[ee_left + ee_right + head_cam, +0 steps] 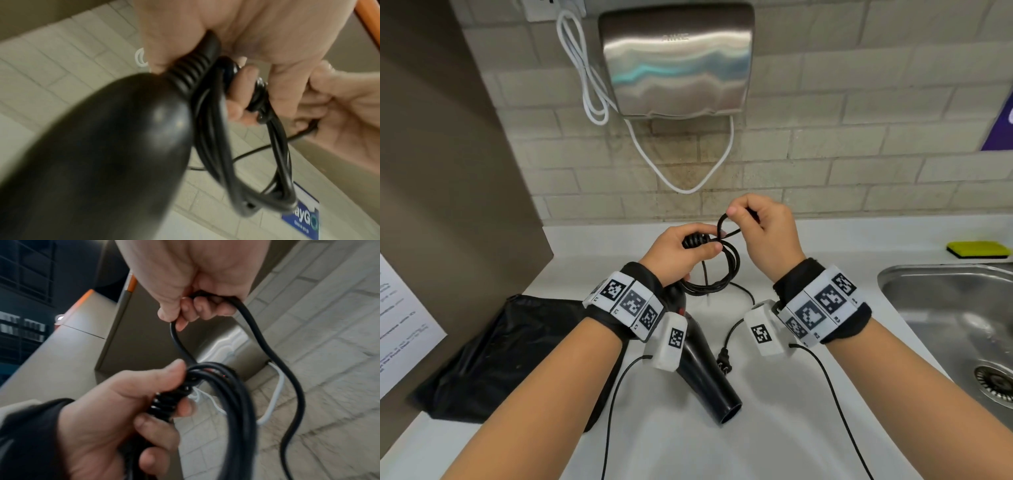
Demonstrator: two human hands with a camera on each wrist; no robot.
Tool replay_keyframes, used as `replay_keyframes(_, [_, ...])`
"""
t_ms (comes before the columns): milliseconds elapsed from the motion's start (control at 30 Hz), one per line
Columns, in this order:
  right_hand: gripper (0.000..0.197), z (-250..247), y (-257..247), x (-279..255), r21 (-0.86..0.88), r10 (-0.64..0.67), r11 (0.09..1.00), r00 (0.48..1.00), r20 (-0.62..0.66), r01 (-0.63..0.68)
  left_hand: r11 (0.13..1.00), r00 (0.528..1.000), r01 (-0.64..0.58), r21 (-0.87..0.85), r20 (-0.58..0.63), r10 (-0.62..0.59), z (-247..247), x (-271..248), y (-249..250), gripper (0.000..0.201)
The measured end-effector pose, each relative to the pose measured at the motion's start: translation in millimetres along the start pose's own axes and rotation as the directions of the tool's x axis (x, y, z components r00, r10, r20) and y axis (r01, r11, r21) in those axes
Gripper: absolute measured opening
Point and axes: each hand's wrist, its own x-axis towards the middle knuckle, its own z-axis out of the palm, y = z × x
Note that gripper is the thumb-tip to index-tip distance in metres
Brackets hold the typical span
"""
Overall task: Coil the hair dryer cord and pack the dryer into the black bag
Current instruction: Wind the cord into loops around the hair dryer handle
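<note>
Cord coiling above the bench (774, 394)
Left hand (681, 253) grips cord (726, 274) coils and dryer (705, 370) handle; right hand (767, 233) pinches 1 loop.

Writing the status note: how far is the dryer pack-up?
Done: several loops of the cord are gathered at the hair dryer handle, gripped by the left hand. In hand: the right hand pinches the next loop. Left: the tail and plug lie loose on the counter; the black bag lies flat beside the dryer, nothing packed.
</note>
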Motion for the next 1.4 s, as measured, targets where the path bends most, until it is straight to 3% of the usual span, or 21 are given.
replay_keyframes(133, [0.020, 0, -5, -3, 0.033, -0.053, 0.998, 0.998, -0.016, 0.054, 0.999, 0.999, -0.035, -0.030, -0.043, 0.033, 8, -1, 0, 0.014])
replay_keyframes(267, [0.016, -2, -4, -6, 0.070, -0.045, 0.996, 0.999, -0.022, 0.046, 0.994, 0.998, 0.019, -0.107, -0.062, -0.026, 8, 0, -1, 0.012])
replay_keyframes(533, [0.014, 6, -7, -6, 0.109, -0.029, 0.994, 0.999, 0.017, 0.027, 0.998, 0.999, -0.034, -0.051, 0.026, 0.035, 11, 0, 5, 0.015])
replay_keyframes(667, [0.009, 3, -3, -5, 0.126, -0.036, 0.991, 0.999, 0.006, 0.035, 0.991, 0.999, 0.001, -0.135, -0.043, -0.006, 12, -1, 6, 0.006])
replay_keyframes(767, [0.005, -3, 13, -6, -0.046, -0.030, 0.999, 0.997, -0.077, 0.027, 0.987, 0.995, 0.020, -0.160, -0.095, -0.035, 12, 1, 3, 0.009])
replay_keyframes(867, [0.021, -7, 39, -16, -0.204, 0.028, 0.977, 0.989, -0.142, -0.057, 0.985, 0.995, 0.007, -0.173, -0.097, -0.025, 13, 1, 4, 0.005])
replay_keyframes(900, [0.018, -8, 46, -20, -0.230, 0.061, 0.969, 0.986, -0.153, -0.095, 0.985, 0.995, -0.004, -0.170, -0.098, -0.012, 13, 1, 4, 0.006])
replay_keyframes(967, [0.007, -7, 63, -31, -0.278, 0.184, 0.942, 0.982, -0.040, -0.188, 0.987, 0.995, -0.016, -0.157, -0.095, 0.001, 14, 1, 4, 0.012])
replay_keyframes(1000, [0.009, -5, 73, -37, -0.315, 0.292, 0.917, 0.951, 0.106, -0.246, 0.989, 0.996, -0.021, -0.146, -0.091, 0.008, 14, 1, 4, 0.015])
replay_keyframes(1033, [0.010, -2, 84, -44, -0.377, 0.399, 0.883, 0.870, 0.290, -0.280, 0.991, 0.996, -0.026, -0.135, -0.085, 0.014, 14, 2, 3, 0.018])
replay_keyframes(1100, [0.017, 6, 103, -60, -0.524, 0.523, 0.827, 0.620, 0.585, -0.203, 0.993, 0.998, -0.029, -0.114, -0.062, 0.022, 15, 2, 4, 0.021])
replay_keyframes(1167, [0.030, 15, 117, -74, -0.614, 0.572, 0.788, 0.438, 0.694, -0.056, 0.994, 0.999, -0.031, -0.106, -0.047, 0.026, 16, 2, 5, 0.021])
replay_keyframes(1200, [0.036, 19, 120, -79, -0.641, 0.598, 0.768, 0.376, 0.708, -0.014, 0.994, 0.999, -0.029, -0.105, -0.043, 0.024, 15, 2, 6, 0.022])
replay_keyframes(1267, [0.046, 25, 124, -86, -0.688, 0.653, 0.725, 0.299, 0.696, 0.020, 0.994, 0.999, -0.017, -0.106, -0.038, 0.013, 15, 2, 6, 0.021])
replay_keyframes(1300, [0.047, 27, 125, -88, -0.711, 0.670, 0.701, 0.287, 0.684, 0.057, 0.994, 0.999, -0.010, -0.109, -0.038, 0.005, 14, 2, 6, 0.021])
replay_keyframes(1400, [0.041, 29, 128, -91, -0.757, 0.685, 0.631, 0.334, 0.647, 0.172, 0.993, 0.999, 0.013, -0.116, -0.040, -0.018, 14, 1, 6, 0.023])
